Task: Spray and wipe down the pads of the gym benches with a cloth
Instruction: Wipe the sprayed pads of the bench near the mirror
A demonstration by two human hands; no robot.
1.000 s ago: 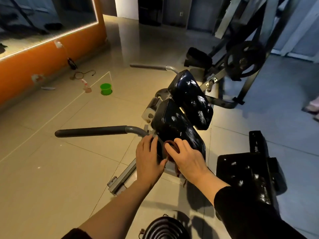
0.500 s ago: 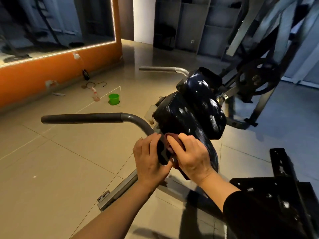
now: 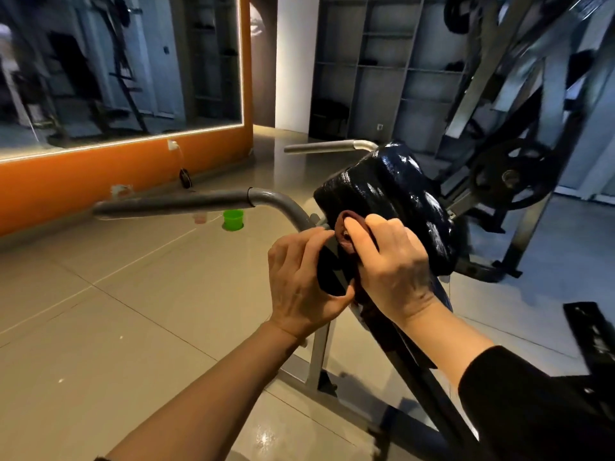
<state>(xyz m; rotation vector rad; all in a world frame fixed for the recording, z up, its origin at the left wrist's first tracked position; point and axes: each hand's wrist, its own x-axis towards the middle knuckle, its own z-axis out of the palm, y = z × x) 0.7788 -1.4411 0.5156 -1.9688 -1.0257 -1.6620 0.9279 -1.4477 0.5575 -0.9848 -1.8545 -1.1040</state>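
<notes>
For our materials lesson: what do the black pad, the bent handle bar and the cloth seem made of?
Black pad: probably vinyl or leatherette, glossy with white glints.
Handle bar: looks like grey painted metal tube, with a duller sleeve that may be rubber.
Cloth: soft dark reddish fabric, bunched.

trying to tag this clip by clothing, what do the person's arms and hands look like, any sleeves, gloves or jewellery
Both hands are bare, with no gloves, and no rings or watch show. The left hand leads into a forearm bare almost to the frame's bottom edge. The right hand has a bare wrist and lower forearm, then a plain black long sleeve pushed up, with no markings visible.
</notes>
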